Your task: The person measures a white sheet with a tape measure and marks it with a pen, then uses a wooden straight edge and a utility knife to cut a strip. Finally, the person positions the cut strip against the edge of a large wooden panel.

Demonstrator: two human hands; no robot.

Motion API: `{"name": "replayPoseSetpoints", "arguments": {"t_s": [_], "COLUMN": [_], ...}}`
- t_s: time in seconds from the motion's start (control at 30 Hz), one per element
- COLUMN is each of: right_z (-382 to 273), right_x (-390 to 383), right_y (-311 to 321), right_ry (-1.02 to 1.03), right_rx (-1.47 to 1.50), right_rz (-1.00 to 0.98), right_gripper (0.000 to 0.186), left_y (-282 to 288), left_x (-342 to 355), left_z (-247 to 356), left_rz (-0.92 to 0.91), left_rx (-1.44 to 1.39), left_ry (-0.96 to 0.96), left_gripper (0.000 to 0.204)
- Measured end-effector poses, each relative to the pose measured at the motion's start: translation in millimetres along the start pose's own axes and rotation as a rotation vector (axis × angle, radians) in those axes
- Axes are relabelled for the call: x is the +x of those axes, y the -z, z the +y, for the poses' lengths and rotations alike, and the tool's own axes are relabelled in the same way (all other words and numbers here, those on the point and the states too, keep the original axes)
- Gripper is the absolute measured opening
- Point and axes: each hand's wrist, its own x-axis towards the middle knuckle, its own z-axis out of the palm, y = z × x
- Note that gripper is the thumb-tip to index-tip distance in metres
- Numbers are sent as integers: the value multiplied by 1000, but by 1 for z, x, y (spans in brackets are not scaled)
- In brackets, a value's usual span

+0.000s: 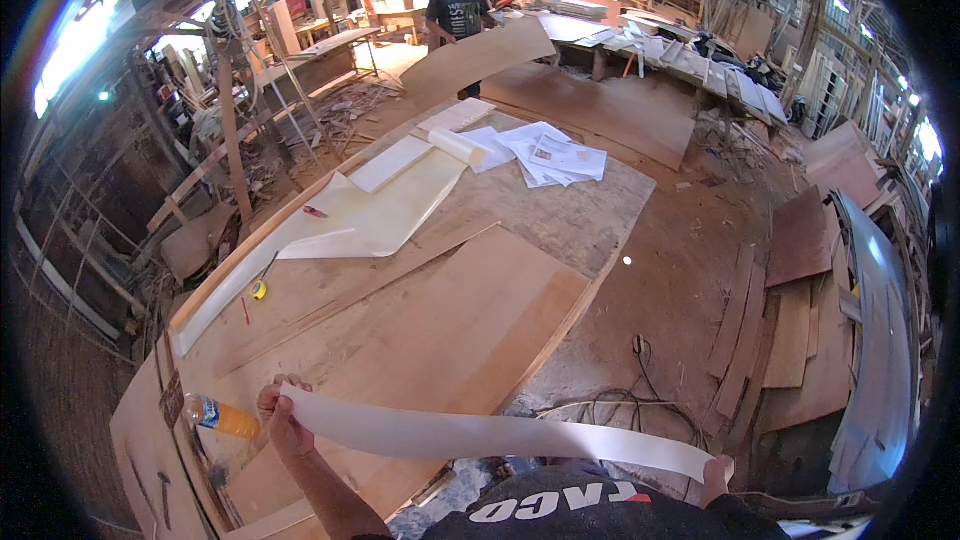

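A long white strip of sheet material stretches across in front of my chest, bowed slightly between my hands. My left hand pinches its left end above the near edge of the worktable. At the far right end, my right hand grips the strip, its fingers partly hidden behind it. Close to my left hand a bottle of orange drink lies on its side. A thin plywood sheet rests on the table beyond the strip.
On the table are a yellow tape measure, a red cutter, a large white sheet and loose papers. Across the workshop a person holds a curved panel. Cables and boards lie at right.
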Motion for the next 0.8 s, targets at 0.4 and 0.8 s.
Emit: {"name": "replayPoseSetpoints", "arguments": {"t_s": [0.4,0.8], "right_z": [-19,99], "right_x": [-54,-101], "right_y": [45,-53], "right_ry": [-404,-674], "right_rx": [552,575], "right_rz": [211,220], "right_gripper": [22,28], "left_y": [5,-62], "left_x": [12,40], "left_z": [-35,-149], "left_rz": [-111,-59], "left_rx": [-65,-75], "left_ry": [85,276], "left_gripper": [17,28]}}
